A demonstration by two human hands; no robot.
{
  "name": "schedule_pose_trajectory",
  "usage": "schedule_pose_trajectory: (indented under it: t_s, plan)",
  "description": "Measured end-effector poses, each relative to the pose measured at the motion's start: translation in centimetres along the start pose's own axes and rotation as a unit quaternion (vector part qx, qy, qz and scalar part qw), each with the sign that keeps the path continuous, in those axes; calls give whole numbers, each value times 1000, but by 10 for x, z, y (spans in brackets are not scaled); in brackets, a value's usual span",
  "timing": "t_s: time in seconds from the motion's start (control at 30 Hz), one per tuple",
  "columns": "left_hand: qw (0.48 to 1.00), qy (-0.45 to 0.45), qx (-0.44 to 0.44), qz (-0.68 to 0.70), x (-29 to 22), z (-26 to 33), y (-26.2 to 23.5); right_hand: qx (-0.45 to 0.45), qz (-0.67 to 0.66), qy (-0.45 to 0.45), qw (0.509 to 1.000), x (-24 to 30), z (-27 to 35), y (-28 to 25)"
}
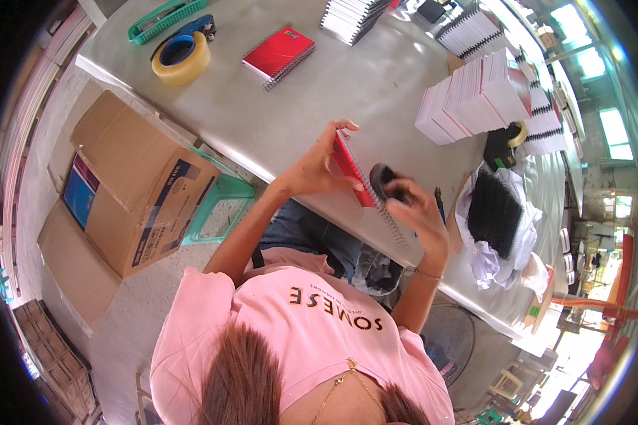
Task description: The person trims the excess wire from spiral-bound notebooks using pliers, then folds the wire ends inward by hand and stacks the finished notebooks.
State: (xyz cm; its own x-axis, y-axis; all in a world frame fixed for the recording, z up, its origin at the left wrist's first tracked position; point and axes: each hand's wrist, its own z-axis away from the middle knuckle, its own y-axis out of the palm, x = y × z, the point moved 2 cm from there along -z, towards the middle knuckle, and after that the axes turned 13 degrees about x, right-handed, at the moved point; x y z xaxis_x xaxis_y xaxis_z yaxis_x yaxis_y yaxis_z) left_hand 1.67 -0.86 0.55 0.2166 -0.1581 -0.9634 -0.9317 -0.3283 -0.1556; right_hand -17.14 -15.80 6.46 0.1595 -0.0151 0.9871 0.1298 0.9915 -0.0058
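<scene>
My left hand [313, 167] grips a red notebook [349, 168] on edge above the table's near side, thumb and fingers on opposite sides. A spiral coil [393, 225] runs along the notebook's edge. Its free end sticks out past the lower corner and is blurred. In my right hand [421, 216] is a dark rounded object [381, 180], held by curled fingers against or close beside the coil; its kind is not clear. Farther off on the table lies another red spiral notebook [280, 52].
The grey table [361, 92] bears a tape roll [181, 59], a green basket [164, 20], stacked notebooks [475, 95] and black coils [495, 212] on white wrapping. An open cardboard box [131, 191] stands left, beside a green stool [220, 202]. A fan [450, 340] is below right.
</scene>
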Motion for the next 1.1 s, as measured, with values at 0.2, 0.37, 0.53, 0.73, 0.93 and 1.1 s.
schedule_pose_trajectory:
  t_s: [0.2, 0.37, 0.53, 0.73, 0.93, 1.1]
  plan:
    - [999, -23, 22, -6, -5, 0, -2, 44, -53, -25, 997, 2, 5, 1]
    - [999, 1, 35, -2, -4, -2, -1, -16, 68, 69, 995, 26, -3, 16]
    - [999, 5, 49, 5, 2, -2, -1, 88, -28, -51, 994, 21, 1, 13]
    - [998, 12, 64, 18, 2, -2, 4, 0, 52, 44, 998, 22, -6, 13]
    - [998, 24, 62, -9, 1, 0, 5, 54, -52, -13, 997, 18, -6, 17]
    - [996, 19, 82, 19, 1, -2, 3, 89, -2, -35, 995, 30, -1, 24]
